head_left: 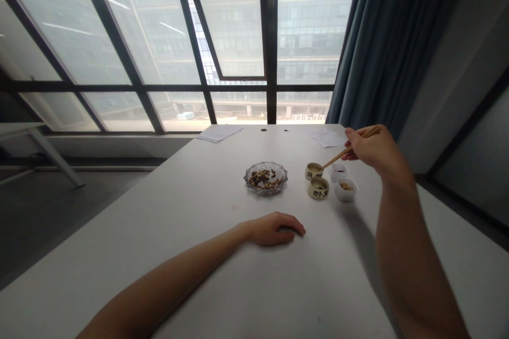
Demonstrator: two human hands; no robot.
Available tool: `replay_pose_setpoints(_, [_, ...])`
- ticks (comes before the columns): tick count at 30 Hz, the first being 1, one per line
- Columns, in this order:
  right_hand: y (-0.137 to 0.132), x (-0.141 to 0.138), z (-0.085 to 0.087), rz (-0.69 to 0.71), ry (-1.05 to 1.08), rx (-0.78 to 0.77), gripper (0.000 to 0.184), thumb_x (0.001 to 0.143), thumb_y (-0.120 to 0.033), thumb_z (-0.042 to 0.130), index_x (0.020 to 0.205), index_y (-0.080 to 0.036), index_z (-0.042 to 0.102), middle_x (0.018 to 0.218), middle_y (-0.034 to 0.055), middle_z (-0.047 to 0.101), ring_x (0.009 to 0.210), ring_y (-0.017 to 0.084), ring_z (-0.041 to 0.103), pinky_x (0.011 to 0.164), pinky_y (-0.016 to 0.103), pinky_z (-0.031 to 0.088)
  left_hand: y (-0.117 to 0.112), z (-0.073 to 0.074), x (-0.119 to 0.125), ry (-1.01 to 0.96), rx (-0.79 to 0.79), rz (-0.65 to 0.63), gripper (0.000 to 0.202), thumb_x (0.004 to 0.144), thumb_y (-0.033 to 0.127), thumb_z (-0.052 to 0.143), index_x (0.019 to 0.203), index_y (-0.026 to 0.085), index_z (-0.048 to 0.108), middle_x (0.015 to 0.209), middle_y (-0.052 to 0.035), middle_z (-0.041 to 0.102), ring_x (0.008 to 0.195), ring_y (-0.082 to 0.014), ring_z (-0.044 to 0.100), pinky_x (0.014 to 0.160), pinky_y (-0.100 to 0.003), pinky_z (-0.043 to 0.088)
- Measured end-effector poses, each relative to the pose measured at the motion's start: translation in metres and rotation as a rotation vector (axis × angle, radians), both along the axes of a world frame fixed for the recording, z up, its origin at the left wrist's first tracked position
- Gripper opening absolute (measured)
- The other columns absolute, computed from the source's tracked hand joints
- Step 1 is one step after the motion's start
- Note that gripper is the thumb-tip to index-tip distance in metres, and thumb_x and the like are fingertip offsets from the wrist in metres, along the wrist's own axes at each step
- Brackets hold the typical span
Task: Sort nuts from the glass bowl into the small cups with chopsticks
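Currently my right hand (371, 148) sits at centre right of the frame, raised above the table (167, 254). Its fingers are closed on the chopsticks (338, 158), pinched near their upper ends. The sticks slope down and to the left. Their tips lie close together at the rim of the far cup (314, 170); I cannot tell whether they touch it or carry anything.

My left hand (274, 229) lies palm down on the table at lower centre, fingers loosely curled, holding nothing. It is well apart from the dishes.

Items noted at mid-frame:
- Far cup: cream, with dark characters, upright.
- Near cup (318, 188): same make, just below the far one, upright.
- Two white tubs (339, 171) (345, 189): just right of the cups, one behind the other. The nearer tub shows something brownish inside.
- Glass dish (265, 177): left of the cups, near them but not touching, holding mixed dark and tan pieces.

Papers (219, 132) lie at the table's far edge, left of centre; another sheet (328, 139) lies at the far right edge. A dark curtain (389, 42) hangs at upper right beside the window (234, 26).
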State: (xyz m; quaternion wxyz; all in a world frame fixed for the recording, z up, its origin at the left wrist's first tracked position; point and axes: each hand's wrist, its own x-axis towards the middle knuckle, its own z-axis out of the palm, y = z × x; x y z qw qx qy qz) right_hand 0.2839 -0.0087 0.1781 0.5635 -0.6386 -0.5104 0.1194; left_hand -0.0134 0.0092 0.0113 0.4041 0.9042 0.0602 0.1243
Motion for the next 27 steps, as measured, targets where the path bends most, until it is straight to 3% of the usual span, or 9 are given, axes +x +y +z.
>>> replay_pose_setpoints(7, [0.0027,-0.0025,-0.0026,0.076,0.037,-0.035,0.034,0.084,-0.047,0.076,0.065,-0.021,0.065,0.053,0.0113,0.067,0.045,0.027,0.069,0.042,0.036,0.061,0.0001,-0.0011,0.0002,-0.018,0.0,-0.004,0.031,0.098,0.032,0.057,0.124,0.021,0.069,0.126,-0.0123,0.071,0.119,-0.0223,0.066,0.107,-0.035,0.048])
replay_pose_setpoints(14, [-0.0002,-0.0068,-0.0048,0.257,0.058,-0.105,0.033,0.072,-0.044,0.088,0.062,-0.02,0.067,0.054,0.0096,0.069,0.044,0.022,0.068,0.036,0.025,0.054,-0.0001,-0.0002,0.0002,-0.011,-0.001,-0.006,0.031,0.097,0.029,0.058,0.126,0.021,0.068,0.127,-0.0121,0.07,0.118,-0.0221,0.065,0.107,-0.035,0.048])
replay_pose_setpoints(20, [-0.0052,-0.0092,-0.003,0.382,-0.05,-0.273,0.03,0.065,-0.036,0.092,0.06,-0.016,0.069,0.058,0.0109,0.071,0.047,0.021,0.069,0.04,0.024,0.053,-0.0008,-0.0003,0.0006,-0.019,0.002,-0.01,0.031,0.097,0.029,0.058,0.125,0.021,0.068,0.126,-0.0122,0.071,0.118,-0.0219,0.065,0.107,-0.035,0.048])
replay_pose_setpoints(27, [-0.0056,-0.0082,-0.0037,0.491,-0.104,-0.336,0.021,0.063,-0.027,0.089,0.059,-0.018,0.071,0.055,0.0077,0.07,0.047,0.02,0.067,0.037,0.021,0.048,-0.0008,0.0001,0.0004,-0.016,0.005,-0.007,0.031,0.097,0.029,0.057,0.125,0.02,0.068,0.127,-0.0124,0.07,0.119,-0.0218,0.066,0.108,-0.035,0.048])
